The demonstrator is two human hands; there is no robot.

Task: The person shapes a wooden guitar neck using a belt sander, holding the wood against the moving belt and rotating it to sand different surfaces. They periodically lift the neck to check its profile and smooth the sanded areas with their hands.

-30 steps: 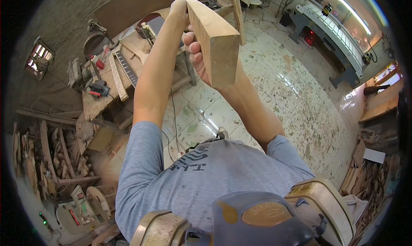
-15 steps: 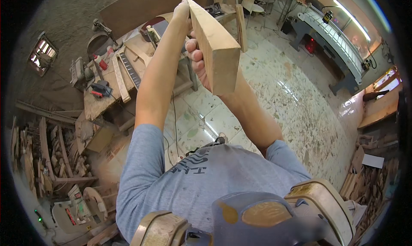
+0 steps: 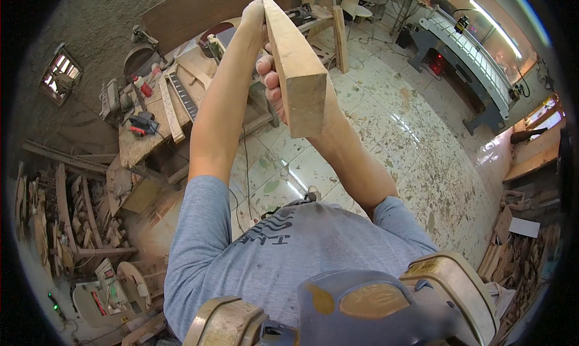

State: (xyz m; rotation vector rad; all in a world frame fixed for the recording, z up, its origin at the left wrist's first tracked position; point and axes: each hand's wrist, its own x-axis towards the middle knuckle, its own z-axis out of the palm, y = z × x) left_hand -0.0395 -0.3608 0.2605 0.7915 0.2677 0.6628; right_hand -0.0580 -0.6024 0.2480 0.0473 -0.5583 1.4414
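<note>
Over tiles, wooden beam, left hand clasping far end, right hand gripping nearer

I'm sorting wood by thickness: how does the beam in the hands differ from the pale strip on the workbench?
The beam is thick and blocky; the strip looks thin and narrow. The beam is held up by left hand and right hand; the strip lies on the workbench. Both are long and light-coloured.
</note>
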